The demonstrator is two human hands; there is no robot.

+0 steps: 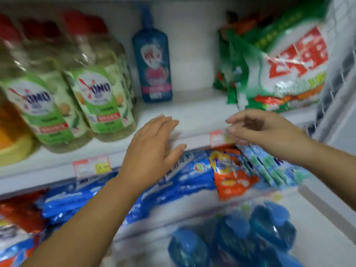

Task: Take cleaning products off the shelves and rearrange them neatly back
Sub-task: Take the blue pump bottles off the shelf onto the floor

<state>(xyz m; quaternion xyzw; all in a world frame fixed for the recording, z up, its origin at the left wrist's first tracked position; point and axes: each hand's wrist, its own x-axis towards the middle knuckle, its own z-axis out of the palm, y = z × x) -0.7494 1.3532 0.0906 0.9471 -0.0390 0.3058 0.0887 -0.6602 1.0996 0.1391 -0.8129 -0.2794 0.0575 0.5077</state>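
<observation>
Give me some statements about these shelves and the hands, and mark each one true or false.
1. Both hands hold nothing. True: the left hand and the right hand are open and empty.
2. The blue bottle lies on its side. False: it stands upright at the back of the upper shelf.
3. The OMO bottles have red caps. True.
4. The green-and-white bags stand left of the blue bottle. False: they are to its right.
5. The orange bag sits on the upper shelf. False: it lies one level down, beside the blue bags.
</observation>
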